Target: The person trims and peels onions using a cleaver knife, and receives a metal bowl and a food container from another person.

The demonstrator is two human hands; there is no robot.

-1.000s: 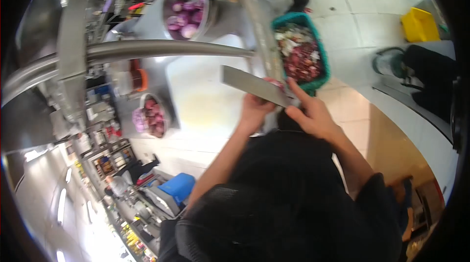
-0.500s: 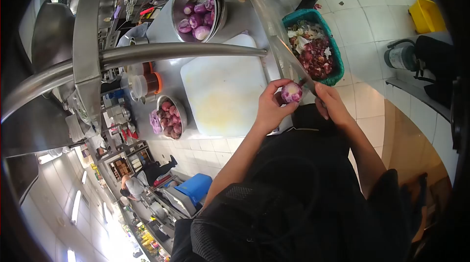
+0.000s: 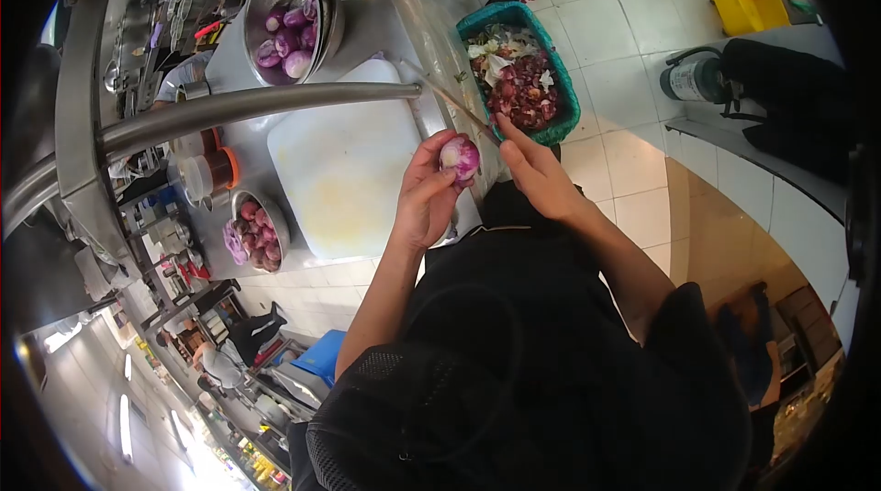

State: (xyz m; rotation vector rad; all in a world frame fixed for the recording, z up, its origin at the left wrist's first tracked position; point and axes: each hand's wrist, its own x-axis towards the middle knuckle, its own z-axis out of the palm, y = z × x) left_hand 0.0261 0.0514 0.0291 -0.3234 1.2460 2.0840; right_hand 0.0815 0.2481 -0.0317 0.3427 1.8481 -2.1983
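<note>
A peeled purple onion point(image 3: 460, 158) is gripped in the fingers of my left hand point(image 3: 428, 193), just off the right edge of the white cutting board point(image 3: 344, 170). My right hand point(image 3: 541, 174) is closed around the handle of a knife point(image 3: 456, 98); its blade points up and left, beyond the onion and apart from it. Past the knife, a bin lined with a green bag point(image 3: 569, 96) holds onion skins and scraps point(image 3: 528, 92) on the floor.
A metal bowl point(image 3: 252, 27) of peeled onions stands at the table's far end. A smaller bowl point(image 3: 280, 225) holds unpeeled onions. A metal rail point(image 3: 266, 107) crosses above the board. Orange-rimmed containers point(image 3: 220, 170), a yellow bucket point(image 3: 748, 5) and a fire extinguisher point(image 3: 693, 80) are nearby. Other people stand farther off.
The whole view has shifted, so the table and bin appear farther left. The onion has turned in my left hand, and the knife blade has swung away from it.
</note>
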